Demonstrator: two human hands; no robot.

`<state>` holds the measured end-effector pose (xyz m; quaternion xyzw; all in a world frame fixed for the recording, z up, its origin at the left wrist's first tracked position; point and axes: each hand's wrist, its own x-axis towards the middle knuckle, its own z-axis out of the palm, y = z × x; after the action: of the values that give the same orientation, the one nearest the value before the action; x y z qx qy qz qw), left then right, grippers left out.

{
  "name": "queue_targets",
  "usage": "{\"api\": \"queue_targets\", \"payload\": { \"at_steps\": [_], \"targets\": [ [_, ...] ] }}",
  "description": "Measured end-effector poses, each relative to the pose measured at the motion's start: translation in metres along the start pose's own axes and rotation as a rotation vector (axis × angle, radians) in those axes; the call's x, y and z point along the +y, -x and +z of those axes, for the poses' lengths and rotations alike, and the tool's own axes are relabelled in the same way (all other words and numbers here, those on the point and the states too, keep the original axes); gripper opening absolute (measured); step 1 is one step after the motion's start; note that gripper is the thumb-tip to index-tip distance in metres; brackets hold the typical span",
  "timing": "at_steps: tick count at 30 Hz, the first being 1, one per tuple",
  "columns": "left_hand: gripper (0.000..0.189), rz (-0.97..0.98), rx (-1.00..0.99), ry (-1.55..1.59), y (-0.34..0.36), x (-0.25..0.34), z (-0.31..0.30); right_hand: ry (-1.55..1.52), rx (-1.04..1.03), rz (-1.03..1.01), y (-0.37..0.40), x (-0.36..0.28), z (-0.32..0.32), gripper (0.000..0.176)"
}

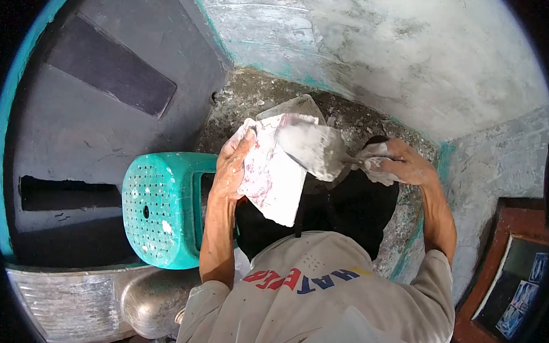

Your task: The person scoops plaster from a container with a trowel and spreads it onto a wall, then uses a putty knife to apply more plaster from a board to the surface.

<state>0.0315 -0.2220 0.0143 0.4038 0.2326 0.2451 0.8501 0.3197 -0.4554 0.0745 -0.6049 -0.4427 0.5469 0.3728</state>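
My left hand (231,164) grips the left edge of a white plaster-smeared board (274,189) with reddish streaks, its thumb pressed on the face. A trowel (323,150) with a wide grey blade is in my closed right hand (402,164), the handle hidden in the fingers. The blade points left and overlaps the upper right part of the board, its far end blurred. White residue coats the fingers of both hands. Behind the board, a greyish flat-edged container (301,105) shows in part on the floor.
A green plastic stool (158,210) stands on its side at the left, spotted with white. Below it are a dented metal basin (70,303) and a rounded metal pot (158,300). Grey walls (423,62) meet the rough floor ahead; a brown wooden frame (507,270) is at the right.
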Motion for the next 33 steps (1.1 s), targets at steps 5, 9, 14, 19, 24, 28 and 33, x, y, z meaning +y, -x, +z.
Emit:
{"api": "queue_targets", "payload": {
  "at_steps": [5,9,14,19,24,28,33],
  "targets": [
    [0.031,0.008,0.117,0.015,0.011,0.003,0.001,0.108,0.096,0.071,0.022,0.035,-0.012,0.029],
    [0.034,-0.003,0.067,0.034,0.003,-0.002,-0.006,0.074,0.232,0.038,0.026,0.03,-0.006,0.028],
    [0.037,0.006,0.089,-0.052,0.007,-0.007,0.004,-0.159,0.121,-0.203,-0.01,0.056,0.003,0.025],
    [0.053,0.202,0.426,-0.043,0.038,0.005,-0.037,0.825,0.466,0.049,-0.053,0.116,-0.009,0.04],
    [0.054,0.212,0.569,-0.002,0.038,0.011,-0.013,1.074,0.397,-0.047,-0.134,0.124,0.011,0.035],
    [0.048,0.2,0.399,0.227,0.028,-0.007,0.001,1.262,0.331,-0.179,-0.206,0.146,0.032,0.036],
    [0.045,0.095,0.217,0.259,0.025,-0.024,0.01,1.587,0.549,-0.427,-0.265,0.199,0.051,0.026]
  ]
}}
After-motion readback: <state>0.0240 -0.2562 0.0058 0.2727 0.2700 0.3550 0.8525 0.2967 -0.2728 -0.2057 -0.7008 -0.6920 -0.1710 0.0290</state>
